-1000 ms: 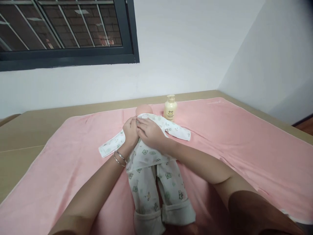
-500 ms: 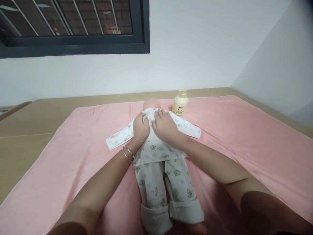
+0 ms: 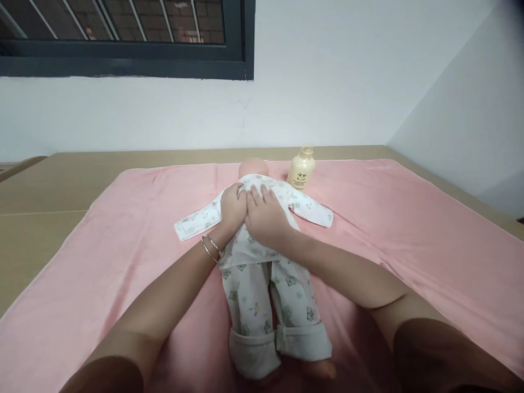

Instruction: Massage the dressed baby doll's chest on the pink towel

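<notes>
A baby doll (image 3: 286, 278) in white printed clothes lies on a pink cloth (image 3: 155, 213), its bare head away from me and its feet near me. Its sleeves spread out to both sides, and the trouser cuffs are folded up. My left hand (image 3: 233, 208) rests on the left side of the doll's upper back, its fingers curled over the shoulder area; whether they grip the fabric I cannot make out. My right hand (image 3: 268, 215) lies flat on the middle of the back with its fingers apart, touching or nearly touching my left hand.
A pale yellow bottle (image 3: 302, 169) stands just right of the doll's head. Under the cloth is a wooden surface (image 3: 45, 196) that reaches the white wall, with a dark-framed window (image 3: 241, 54) at the upper left.
My right hand has slid left across the doll's back, closer to my left hand. The whole view has shifted slightly.
</notes>
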`<state>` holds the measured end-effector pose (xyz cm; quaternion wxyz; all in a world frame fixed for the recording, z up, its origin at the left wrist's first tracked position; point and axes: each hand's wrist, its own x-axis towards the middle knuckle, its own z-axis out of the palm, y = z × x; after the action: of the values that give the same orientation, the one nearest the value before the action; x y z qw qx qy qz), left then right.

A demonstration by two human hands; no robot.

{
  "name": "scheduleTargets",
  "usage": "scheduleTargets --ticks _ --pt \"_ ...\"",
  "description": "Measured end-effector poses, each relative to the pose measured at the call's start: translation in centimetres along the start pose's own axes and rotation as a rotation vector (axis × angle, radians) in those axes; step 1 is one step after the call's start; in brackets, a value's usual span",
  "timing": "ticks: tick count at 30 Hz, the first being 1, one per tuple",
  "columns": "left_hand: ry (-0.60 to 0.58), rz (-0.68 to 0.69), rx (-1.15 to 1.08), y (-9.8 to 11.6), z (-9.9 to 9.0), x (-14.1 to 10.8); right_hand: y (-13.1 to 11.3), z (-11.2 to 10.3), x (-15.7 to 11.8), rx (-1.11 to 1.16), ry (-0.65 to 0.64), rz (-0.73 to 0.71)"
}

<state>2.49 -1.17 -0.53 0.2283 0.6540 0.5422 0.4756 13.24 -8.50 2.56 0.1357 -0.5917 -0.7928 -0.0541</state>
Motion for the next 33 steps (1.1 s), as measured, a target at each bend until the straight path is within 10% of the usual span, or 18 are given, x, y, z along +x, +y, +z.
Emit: scheduleTargets --ticks 12,18,22,27,33 --pt "0.022 0.014 -0.029 -0.2 0.2 0.0 3.5 -0.5 2.7 0.172 -0.043 0.171" --pt "0.082 -0.04 -0.19 -0.5 0.2 -0.2 -0.3 -0.5 -0.1 0.014 -0.02 -0.055" --pt "0.096 -0.046 -0.202 -0.8 0.3 -0.2 1.5 -1.0 1.3 0.109 -0.067 -0.132" --pt "0.082 -0.009 -0.125 -1.1 0.4 -0.1 4.5 -0.8 3.4 0.216 -0.035 0.102" --pt "0.081 -0.079 -0.23 -1.5 0.5 -0.1 0.4 -0.6 0.3 0.052 -0.044 -0.022"
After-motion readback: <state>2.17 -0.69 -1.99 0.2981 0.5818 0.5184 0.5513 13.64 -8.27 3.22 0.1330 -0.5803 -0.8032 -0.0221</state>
